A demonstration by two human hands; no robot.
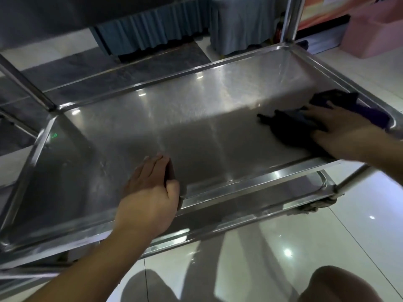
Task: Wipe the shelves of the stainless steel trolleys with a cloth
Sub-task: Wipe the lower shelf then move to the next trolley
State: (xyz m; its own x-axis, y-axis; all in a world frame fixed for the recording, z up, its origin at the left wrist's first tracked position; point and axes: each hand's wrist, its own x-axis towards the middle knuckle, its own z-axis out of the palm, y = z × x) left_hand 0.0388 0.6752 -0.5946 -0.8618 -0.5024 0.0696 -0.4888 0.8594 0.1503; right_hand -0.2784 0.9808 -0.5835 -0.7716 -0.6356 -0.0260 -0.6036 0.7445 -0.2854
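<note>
A stainless steel trolley shelf (152, 118) with a raised rim fills the middle of the head view. My right hand (340, 131) lies flat, fingers straight, pressing a dark blue cloth (290, 125) onto the shelf's right end; part of the cloth bunches against the right rim. My left hand (150, 192) rests on the shelf near its front rim, fingers straight and thumb at the rim. A lower shelf (283, 197) shows beneath the front edge.
Upright trolley posts stand at the back right (291, 18) and back left (26, 83). A blue-skirted table (157, 25) and a pink box (375, 29) stand beyond on the glossy tiled floor (327, 247). My knee (340, 284) shows at the bottom right.
</note>
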